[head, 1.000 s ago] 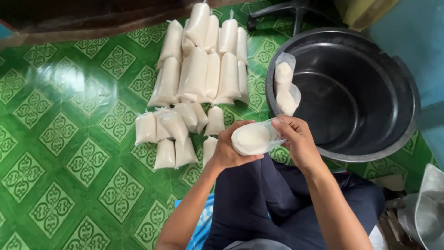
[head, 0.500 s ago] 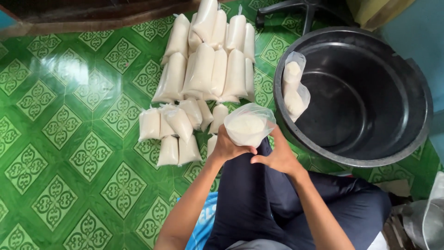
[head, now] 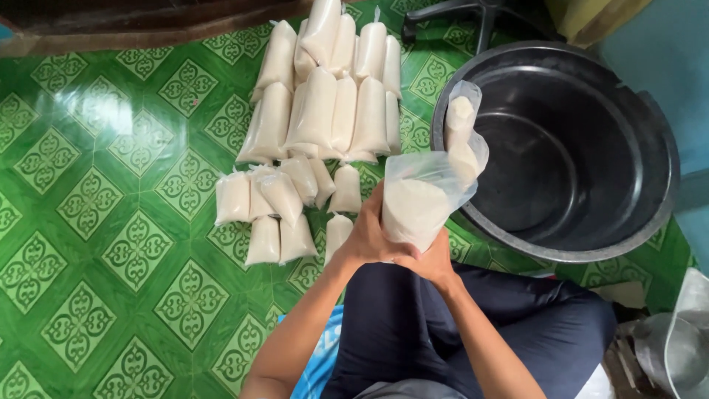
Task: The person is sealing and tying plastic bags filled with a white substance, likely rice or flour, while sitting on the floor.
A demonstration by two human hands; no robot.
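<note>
I hold a clear plastic bag half full of white grains in front of me, above my lap and just beside the rim of the black tub. My left hand wraps the bag's lower left side, its grip clamped on the filled part, and my right hand cups the bottom from underneath, fingers closed against the plastic. The bag stands nearly upright, its loose open top leaning toward the tub. A second, smaller bag of the same white stuff hangs over the tub's near rim, touching the top of the one I hold. On the green patterned floor to my left lie the filled bags: a cluster of small ones near my left hand, and a stack of longer ones farther away. My legs in dark trousers are folded under the bag.
</note>
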